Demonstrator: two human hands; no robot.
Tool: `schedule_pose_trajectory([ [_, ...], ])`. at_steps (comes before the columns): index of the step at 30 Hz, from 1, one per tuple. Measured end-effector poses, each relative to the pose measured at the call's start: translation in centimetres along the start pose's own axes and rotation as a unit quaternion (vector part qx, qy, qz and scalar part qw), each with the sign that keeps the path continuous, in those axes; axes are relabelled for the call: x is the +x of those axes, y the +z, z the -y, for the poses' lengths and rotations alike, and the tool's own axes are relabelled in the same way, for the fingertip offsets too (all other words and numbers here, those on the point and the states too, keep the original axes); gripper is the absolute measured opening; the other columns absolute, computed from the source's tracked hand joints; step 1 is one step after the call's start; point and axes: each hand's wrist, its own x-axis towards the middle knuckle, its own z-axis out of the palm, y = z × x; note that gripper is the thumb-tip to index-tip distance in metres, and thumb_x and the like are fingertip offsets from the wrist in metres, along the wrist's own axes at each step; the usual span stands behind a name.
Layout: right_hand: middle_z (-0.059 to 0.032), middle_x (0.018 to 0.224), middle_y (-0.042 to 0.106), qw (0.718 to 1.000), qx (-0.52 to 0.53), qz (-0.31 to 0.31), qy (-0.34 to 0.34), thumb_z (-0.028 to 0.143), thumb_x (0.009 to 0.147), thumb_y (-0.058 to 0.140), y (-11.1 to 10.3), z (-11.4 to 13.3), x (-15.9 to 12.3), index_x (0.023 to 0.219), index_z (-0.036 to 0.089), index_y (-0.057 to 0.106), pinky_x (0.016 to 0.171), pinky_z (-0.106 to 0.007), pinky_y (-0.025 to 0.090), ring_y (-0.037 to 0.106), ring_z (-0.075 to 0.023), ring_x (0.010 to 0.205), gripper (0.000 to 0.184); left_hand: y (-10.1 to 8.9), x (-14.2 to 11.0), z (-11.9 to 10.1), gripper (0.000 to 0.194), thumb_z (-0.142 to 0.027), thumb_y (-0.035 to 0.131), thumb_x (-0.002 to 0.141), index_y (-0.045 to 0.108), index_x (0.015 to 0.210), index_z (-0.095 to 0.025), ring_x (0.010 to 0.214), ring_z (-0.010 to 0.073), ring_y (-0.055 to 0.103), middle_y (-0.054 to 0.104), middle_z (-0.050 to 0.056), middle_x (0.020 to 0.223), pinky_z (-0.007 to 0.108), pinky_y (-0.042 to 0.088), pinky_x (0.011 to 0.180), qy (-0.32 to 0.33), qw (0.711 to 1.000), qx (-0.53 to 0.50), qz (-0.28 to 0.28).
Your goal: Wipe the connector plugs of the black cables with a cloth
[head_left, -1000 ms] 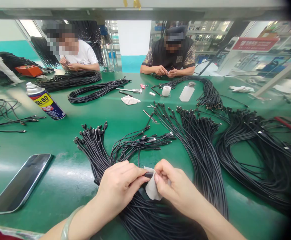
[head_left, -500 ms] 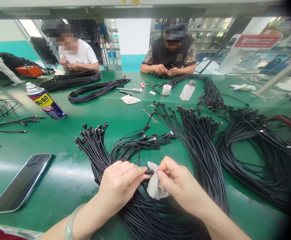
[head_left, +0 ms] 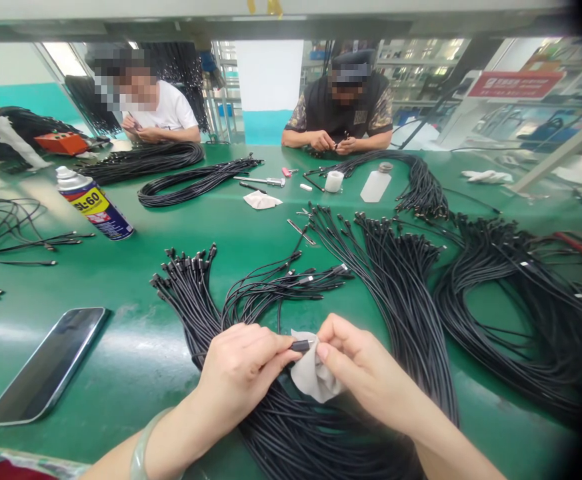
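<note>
Black plug: a slim black cable connector with a bright metal tip sits at the fingertips of the left hand, its tip pointing toward the right hand.

Fingers: the left thumb and fingers are closed and clamped on the plug; the right fingers are together, pinching a crumpled off-white cloth wipe just beside the tip. Whether the cloth touches the metal is hard to make out from this angle.

Under the hands: a thick bundle of black cables runs beneath both wrists and is cut off by the lower edge of the view. A pale green bangle circles the left wrist.

Containers: a translucent plastic bottle with a grey cap and a white cylindrical pot stand near the far edge of the green workbench; their contents cannot be seen. A yellow, red and blue SL-60 spray can lies on its side further left.

Bench: a dark smartphone lies near the left edge, with more fanned black cable bundles to the right.

Far side: two co-workers' hands work at small items, too small to identify.
</note>
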Motion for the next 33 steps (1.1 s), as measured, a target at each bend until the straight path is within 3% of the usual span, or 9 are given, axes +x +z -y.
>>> schedule_pose_trajectory([
  [7,0.0070,0.059,0.042,0.994,-0.100,-0.032,-0.034,0.029,0.098,0.046,0.5,-0.2,0.2,0.077,0.022,0.044,0.049,-0.022,0.029,0.037,-0.0106,0.053,0.022,0.0,-0.1,-0.1,0.010,-0.018,0.064,0.093,0.066,0.103,-0.018,0.060,0.0111,0.059,0.071,-0.003,0.076,0.027,0.038,0.058,0.059,0.997,0.051,-0.001],
  [15,0.0049,0.065,0.046,0.990,-0.110,-0.052,-0.067,0.030,0.098,0.046,0.8,0.0,0.1,0.077,0.022,0.045,0.051,-0.022,0.035,0.043,-0.0114,0.056,0.023,0.2,-0.2,0.0,0.011,-0.017,0.067,0.091,0.067,0.103,-0.018,0.062,0.0107,0.062,0.072,-0.002,0.077,0.027,0.039,0.059,0.042,0.998,0.047,-0.013],
  [22,0.0048,0.062,0.049,0.978,-0.057,-0.182,-0.086,0.039,0.101,0.047,0.2,-0.9,-0.3,0.081,0.022,0.049,0.049,-0.023,0.038,0.047,-0.0125,0.053,0.026,-0.1,0.2,-0.3,0.005,-0.022,0.068,0.092,0.070,0.095,-0.020,0.063,0.0098,0.065,0.073,-0.004,0.075,0.024,0.043,0.059,-0.019,0.999,-0.020,-0.021],
  [28,0.0019,0.065,0.056,0.988,-0.054,-0.110,-0.094,0.036,0.101,0.046,0.2,-0.5,-0.6,0.083,0.021,0.053,0.053,-0.024,0.043,0.054,-0.0140,0.056,0.025,-0.4,0.2,-0.5,0.006,-0.023,0.068,0.091,0.072,0.095,-0.021,0.062,0.0103,0.066,0.074,-0.004,0.074,0.023,0.044,0.059,-0.022,0.999,-0.025,-0.026],
  [33,0.0016,0.065,0.057,0.982,-0.132,-0.088,-0.106,0.033,0.101,0.046,0.7,-0.2,-0.4,0.084,0.022,0.053,0.052,-0.024,0.043,0.054,-0.0141,0.055,0.021,0.0,0.0,-0.7,0.004,-0.023,0.068,0.091,0.070,0.091,-0.019,0.059,0.0104,0.064,0.072,-0.003,0.071,0.024,0.043,0.058,-0.004,1.000,-0.015,-0.018],
])
